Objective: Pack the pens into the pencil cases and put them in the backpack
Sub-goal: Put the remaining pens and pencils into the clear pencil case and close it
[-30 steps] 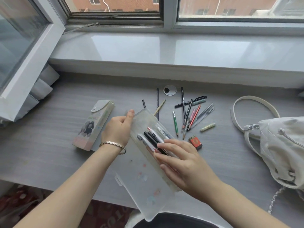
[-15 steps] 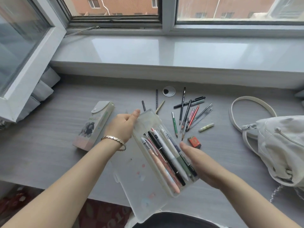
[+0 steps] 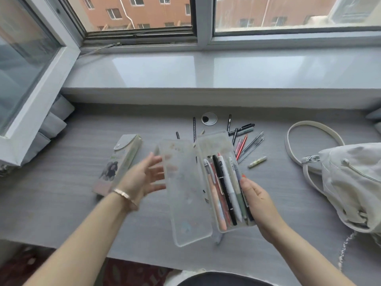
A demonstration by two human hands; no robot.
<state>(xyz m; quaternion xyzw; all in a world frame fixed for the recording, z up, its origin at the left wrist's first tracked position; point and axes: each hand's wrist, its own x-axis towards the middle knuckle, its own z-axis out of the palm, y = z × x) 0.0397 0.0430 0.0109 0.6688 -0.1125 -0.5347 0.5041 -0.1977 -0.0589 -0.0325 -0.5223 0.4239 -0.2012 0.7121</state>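
Note:
A clear plastic pencil case [image 3: 214, 145] is held above the grey desk [image 3: 61, 199], its lid [image 3: 185, 203] swung open to the left. Several pens [image 3: 224, 188] lie side by side in its tray. My right hand [image 3: 259, 205] grips the tray from the right side and underneath, thumb on the rim. My left hand [image 3: 142, 180] is blurred, fingers spread, just left of and behind the lid. More loose pens [image 3: 249, 145] and a small yellow-green marker [image 3: 257, 162] lie on the desk behind the case. A white backpack [image 3: 350, 182] sits at the right.
A second pencil case [image 3: 121, 162] with a dog picture lies on the desk to the left. A round cable hole [image 3: 209, 119] is at the back. The windowsill [image 3: 206, 73] runs behind, and an open window sash [image 3: 31, 79] juts in at the left.
The left hand let go of the case's top end and opened out beside the lid. The case swung more upright in the right hand, with the lid now up on the left.

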